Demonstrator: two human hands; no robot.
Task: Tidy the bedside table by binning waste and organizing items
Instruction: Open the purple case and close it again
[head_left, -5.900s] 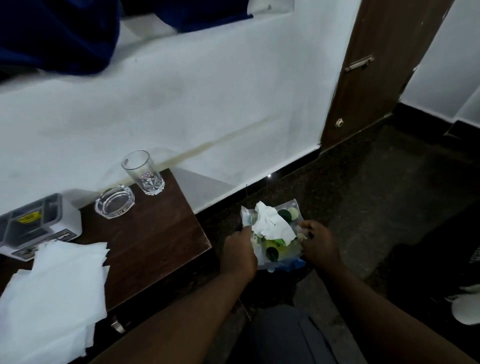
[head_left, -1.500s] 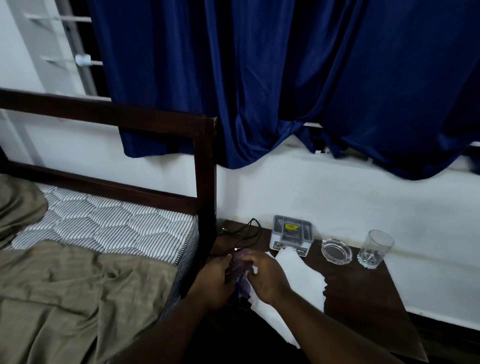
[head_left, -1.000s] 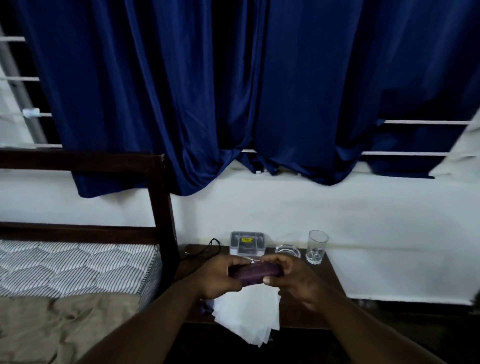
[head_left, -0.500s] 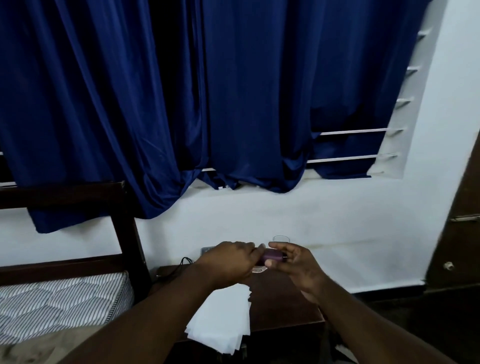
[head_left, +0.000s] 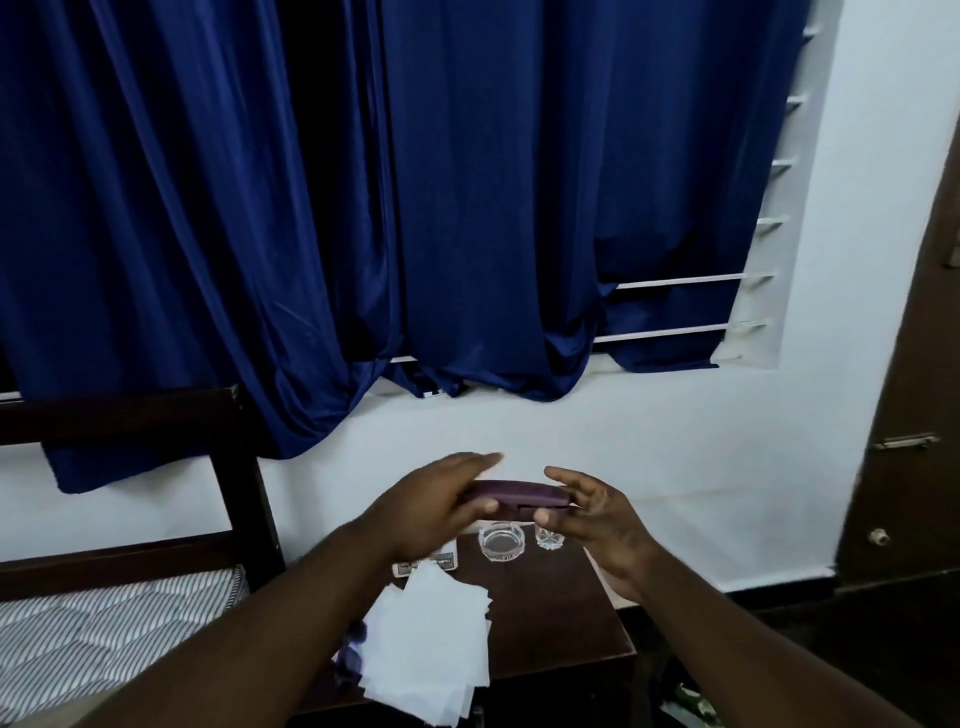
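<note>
Purple case (head_left: 511, 498), slim and shut by the look of it, sits at centre frame in the head view, raised above the bedside table (head_left: 561, 613). My left hand (head_left: 431, 512) wraps 1 end; my right hand (head_left: 597, 512) pinches the other with fingers spread. Below lie loose white tissues (head_left: 431, 644), an ashtray (head_left: 501, 544) and a glass (head_left: 549, 538). I judge this the organizing step; next, set the case down on bare wood.
</note>
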